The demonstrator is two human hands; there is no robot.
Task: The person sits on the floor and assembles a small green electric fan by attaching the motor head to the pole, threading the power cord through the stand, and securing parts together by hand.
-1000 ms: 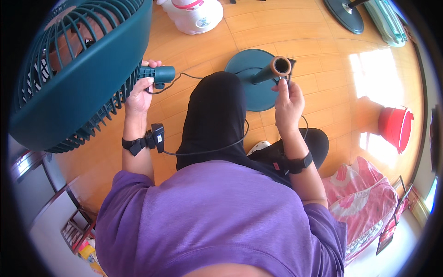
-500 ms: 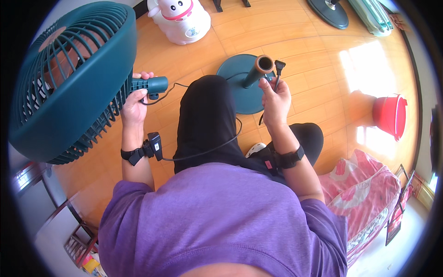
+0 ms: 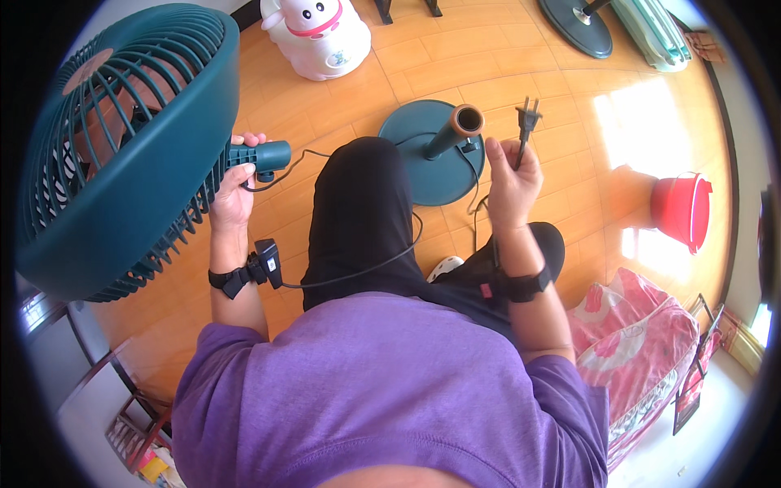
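Note:
My left hand (image 3: 234, 191) is closed around the neck of a dark green fan head (image 3: 154, 175), which is held up at the left. The neck ends in a short green tube (image 3: 274, 154) with a small knob below it. A black cord runs from there toward the base. My right hand (image 3: 516, 185) pinches the cord just below a black two-pin plug (image 3: 528, 120), its prongs pointing away from me. Left of that hand stands the fan's round green base (image 3: 415, 130) with a short upright pole (image 3: 455, 132). The pole's open top has a brown collar.
A white cow-shaped seat (image 3: 329, 37) stands at the far side. At the right is a red bucket (image 3: 679, 211), with a pink patterned cloth (image 3: 634, 333) nearer me. Another dark round base (image 3: 576, 28) stands at the far right. My black-trousered knee (image 3: 362, 211) rises between the hands.
My right hand has moved right, away from the pole, bringing the plug with it. The plug's prongs now show plainly. The fan head in my left hand has shifted very slightly.

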